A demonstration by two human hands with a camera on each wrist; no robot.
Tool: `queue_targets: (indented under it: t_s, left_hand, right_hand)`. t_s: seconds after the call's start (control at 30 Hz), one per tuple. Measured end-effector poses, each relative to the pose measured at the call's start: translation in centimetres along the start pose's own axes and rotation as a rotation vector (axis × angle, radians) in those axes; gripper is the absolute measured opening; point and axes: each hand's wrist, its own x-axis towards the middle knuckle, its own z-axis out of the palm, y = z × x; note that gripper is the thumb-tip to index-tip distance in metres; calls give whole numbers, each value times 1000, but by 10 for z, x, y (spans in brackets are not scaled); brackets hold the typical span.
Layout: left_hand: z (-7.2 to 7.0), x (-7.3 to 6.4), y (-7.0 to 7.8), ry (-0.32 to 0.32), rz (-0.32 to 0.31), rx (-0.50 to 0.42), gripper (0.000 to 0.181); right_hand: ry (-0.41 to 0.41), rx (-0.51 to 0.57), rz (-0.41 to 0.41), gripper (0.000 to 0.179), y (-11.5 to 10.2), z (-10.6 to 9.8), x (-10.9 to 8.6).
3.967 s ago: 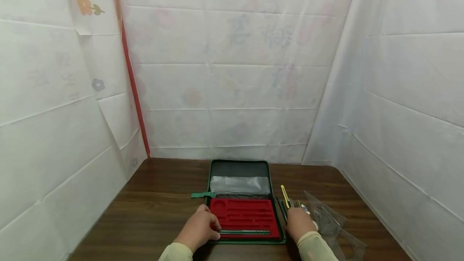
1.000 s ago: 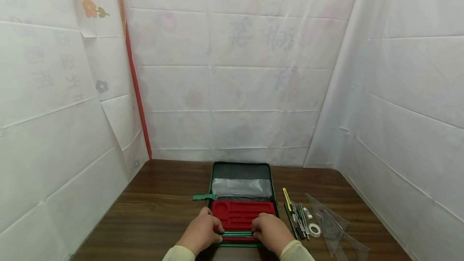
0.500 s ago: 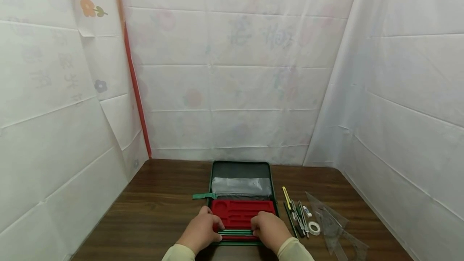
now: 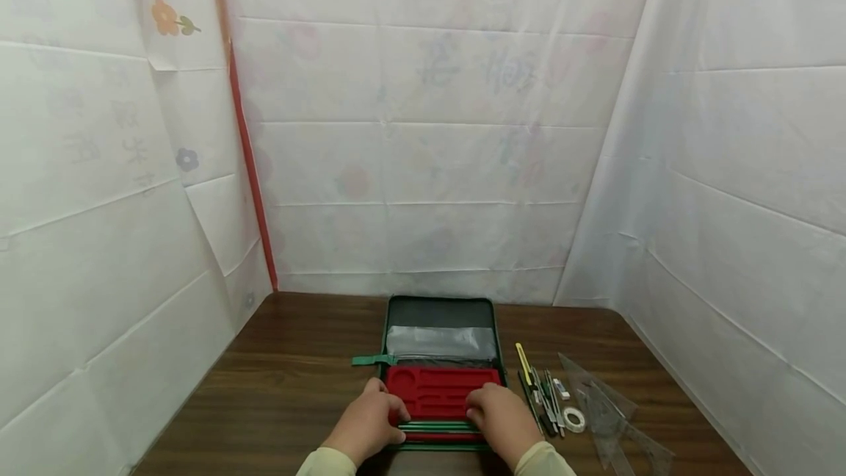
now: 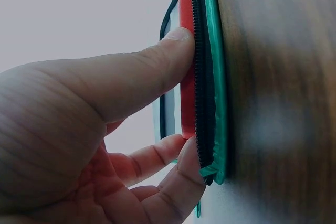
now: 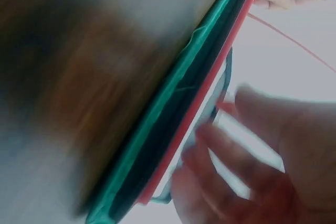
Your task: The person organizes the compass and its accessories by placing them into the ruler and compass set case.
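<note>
A green zip case [image 4: 439,309] lies unfolded on the table, its near half fitted with a red moulded tray [image 4: 405,382]. Green pencils [image 4: 438,426] rest lengthwise in the tray's front slot. My left hand [image 4: 366,421] holds the case's near left corner; in the left wrist view its thumb presses the red tray's side [image 5: 187,93] and fingers wrap the corner. My right hand [image 4: 505,417] is over the tray's right end, by the pencils' ends. In the right wrist view its fingers [image 6: 226,156] are loosely bent and spread, with nothing between them.
Right of the case lie a yellow utility knife [image 4: 523,362], several slim drawing tools [image 4: 547,399], an eraser [image 4: 561,388] and a white tape roll [image 4: 573,419]. Clear set squares [image 4: 604,417] lie farther right. A green strap [image 4: 372,361] sticks out left. White sheets [image 4: 423,153] enclose the table.
My right hand has come from the tools at the right to the tray, and more green pencils lie in its front slot. Just now that hand has shifted slightly right. The left hand stays.
</note>
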Motion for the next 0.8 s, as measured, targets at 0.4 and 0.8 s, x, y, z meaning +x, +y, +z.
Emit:
queue_targets:
  t_s: [0.4,0.8]
  left_hand:
    - [2,1,-4,-1,-12,12,19]
    - [-1,1,-1,-14,-3,-18,20]
  right_hand:
    - [37,-142,424,16,46,-16,-14]
    - [-41,-118,470,18,53,-17,-19]
